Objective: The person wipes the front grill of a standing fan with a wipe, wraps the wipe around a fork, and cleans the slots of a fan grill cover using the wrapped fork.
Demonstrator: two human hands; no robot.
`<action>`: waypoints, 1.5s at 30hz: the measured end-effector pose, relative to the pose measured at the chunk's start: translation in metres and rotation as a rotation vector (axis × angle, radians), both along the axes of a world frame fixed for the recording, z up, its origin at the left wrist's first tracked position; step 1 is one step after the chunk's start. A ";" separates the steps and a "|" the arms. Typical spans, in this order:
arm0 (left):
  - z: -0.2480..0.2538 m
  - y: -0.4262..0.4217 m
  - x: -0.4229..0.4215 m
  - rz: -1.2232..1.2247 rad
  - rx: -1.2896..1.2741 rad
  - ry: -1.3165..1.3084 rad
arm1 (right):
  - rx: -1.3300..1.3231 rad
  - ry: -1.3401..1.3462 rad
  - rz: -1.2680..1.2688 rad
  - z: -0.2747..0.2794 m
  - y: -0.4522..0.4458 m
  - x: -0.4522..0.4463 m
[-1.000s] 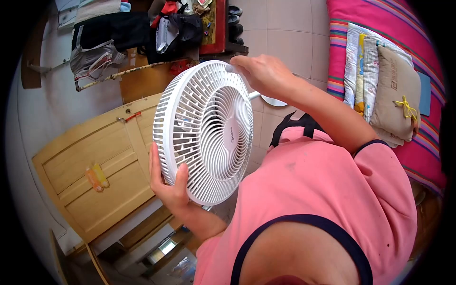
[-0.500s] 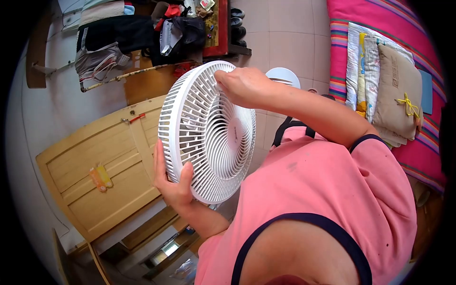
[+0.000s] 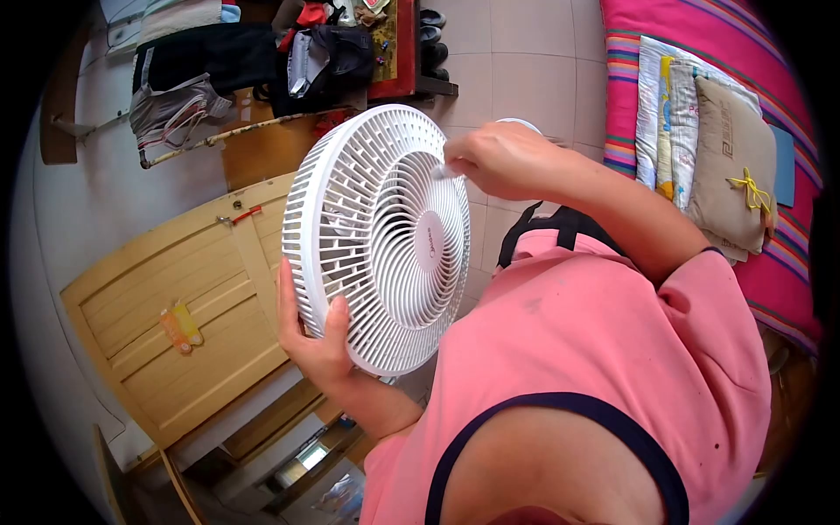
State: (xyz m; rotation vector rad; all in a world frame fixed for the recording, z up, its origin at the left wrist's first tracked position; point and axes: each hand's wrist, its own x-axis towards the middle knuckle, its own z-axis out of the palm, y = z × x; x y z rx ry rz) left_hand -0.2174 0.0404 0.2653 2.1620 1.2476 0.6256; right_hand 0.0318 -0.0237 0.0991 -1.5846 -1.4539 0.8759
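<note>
A white, round fan head (image 3: 385, 245) with a slatted grille and a small logo disc at its middle is held up in front of my pink shirt, tilted with its grille side toward me. My left hand (image 3: 322, 350) grips its lower left rim, thumb on the front grille and fingers round the side. Over the upper right of the grille is my right hand (image 3: 507, 162), closed in a pinch. A small whitish bit shows at its fingertips, close to the slats; its kind is unclear.
Behind the fan, part of a white rounded object (image 3: 520, 124) shows beyond my right hand. A pink striped bed (image 3: 630, 22) with folded cloths and a beige cushion (image 3: 731, 166) lies right. Clothes (image 3: 210, 66) hang upper left, above a wooden door (image 3: 175, 306). Shoes (image 3: 431, 52) stand by a red-edged table.
My right hand has moved from the fan's upper rim rightward and slightly down over the grille. The left hand keeps its grip, and the fan has shifted slightly left.
</note>
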 end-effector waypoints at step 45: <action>0.005 0.001 0.002 -0.047 0.023 0.055 | 0.093 -0.071 -0.119 0.011 0.024 -0.017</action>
